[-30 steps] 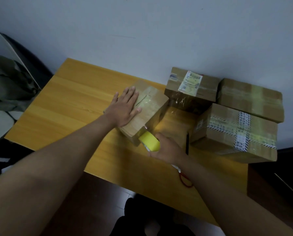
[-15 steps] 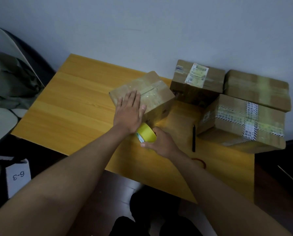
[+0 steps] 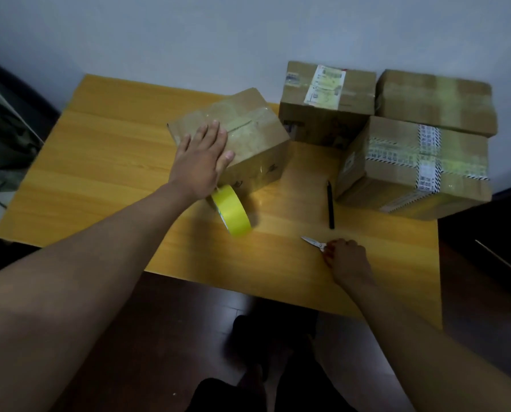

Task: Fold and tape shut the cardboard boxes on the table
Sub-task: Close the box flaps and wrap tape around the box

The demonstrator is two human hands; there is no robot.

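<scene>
A yellow wooden table (image 3: pixel 105 162) stands by a pale wall. In its middle sits a brown cardboard box (image 3: pixel 248 135), flaps folded down with shiny tape across the top. The left hand (image 3: pixel 200 162) lies flat on it, fingers straight. A yellow tape roll (image 3: pixel 232 214) stands just beside it. The right hand (image 3: pixel 346 257) curls around small scissors (image 3: pixel 315 242), hiding their handles.

Four cardboard boxes sit on the table: one at centre (image 3: pixel 236 138), one with a shipping label at upper centre (image 3: pixel 325 96), one at upper right (image 3: pixel 435 102), one banded in printed tape at right (image 3: pixel 412 165); one yellow tape roll (image 3: pixel 232 210); one black pen (image 3: pixel 330 204); one pair of scissors (image 3: pixel 313 242); two hands, left (image 3: pixel 202 162) and right (image 3: pixel 345 257).
</scene>
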